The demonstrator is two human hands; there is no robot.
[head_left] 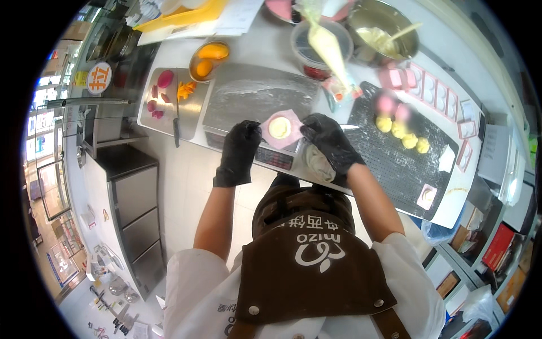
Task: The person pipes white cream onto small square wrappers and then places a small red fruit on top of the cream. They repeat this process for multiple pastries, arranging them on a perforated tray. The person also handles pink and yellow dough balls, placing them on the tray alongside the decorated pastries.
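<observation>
Both my hands wear black gloves and hold up a thin pink square wrapper [291, 138] over the table's front edge. A round mound of pale cream [279, 128] sits in its middle. My left hand [241, 148] pinches the left corner, fingers closed. At the right corner my right hand [328, 140] grips it with bent fingers. Under the wrapper is a scale [273, 159] with a large flour-dusted metal plate [248, 101] behind it. A greyish cloth [318, 164] lies below my right hand, and a white pointed blade or spatula tip [349, 126] shows beside it.
Right stands a dark perforated tray [384, 175] with yellow balls [398, 129] and a cream-topped pink square [427, 195]. Behind are a piping bag [326, 48], a steel bowl [409, 42] and a lidded tub [307, 53]. Left, a knife [176, 131] and cut fruit [186, 89] lie on a board.
</observation>
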